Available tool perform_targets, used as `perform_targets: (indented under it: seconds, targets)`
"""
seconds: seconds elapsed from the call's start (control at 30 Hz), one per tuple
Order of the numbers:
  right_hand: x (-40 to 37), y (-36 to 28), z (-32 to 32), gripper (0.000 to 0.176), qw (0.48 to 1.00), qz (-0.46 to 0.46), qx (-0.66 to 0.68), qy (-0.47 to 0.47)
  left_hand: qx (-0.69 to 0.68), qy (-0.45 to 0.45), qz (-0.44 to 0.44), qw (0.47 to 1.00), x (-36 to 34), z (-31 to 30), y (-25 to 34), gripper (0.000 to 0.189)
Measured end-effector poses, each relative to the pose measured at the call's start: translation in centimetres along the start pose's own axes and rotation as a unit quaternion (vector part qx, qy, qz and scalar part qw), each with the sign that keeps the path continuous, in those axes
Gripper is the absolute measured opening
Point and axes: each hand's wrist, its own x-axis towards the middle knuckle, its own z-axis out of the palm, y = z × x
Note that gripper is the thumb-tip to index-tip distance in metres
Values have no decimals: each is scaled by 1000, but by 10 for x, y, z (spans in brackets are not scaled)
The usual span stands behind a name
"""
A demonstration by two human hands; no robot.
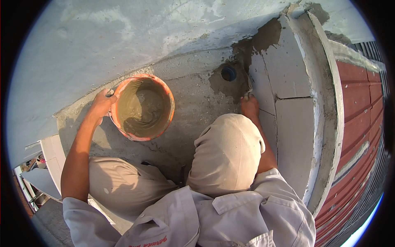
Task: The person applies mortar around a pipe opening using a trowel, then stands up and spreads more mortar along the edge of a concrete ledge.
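Note:
My left hand (102,106) is closed on the left rim of an orange bucket (171,98). Wet grey-brown mortar (142,108) lies inside it, its surface swirled. Over by the block wall, my right hand (249,106) is closed around the handle of a trowel (250,85), whose thin blade shows edge-on and only in part. Just left of the blade, a round pipe opening (228,73) with a blue rim is set in the floor, ringed by wet mortar. Darker wet mortar (266,36) also covers the corner above it.
A grey plastered wall (103,37) runs along the far side. On the right stands a low wall of pale blocks (294,136) with a concrete ledge, and red metal roofing (358,107) beyond it. My bent knees (230,152) are close below the hands.

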Motion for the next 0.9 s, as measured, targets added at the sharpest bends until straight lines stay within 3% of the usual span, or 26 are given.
perform_targets:
  seconds: [0.9]
  targets:
    - [7, 14, 1, 41, 999, -31, 15, -12, 12, 5, 5, 1000, 2, 0, -1, 89]
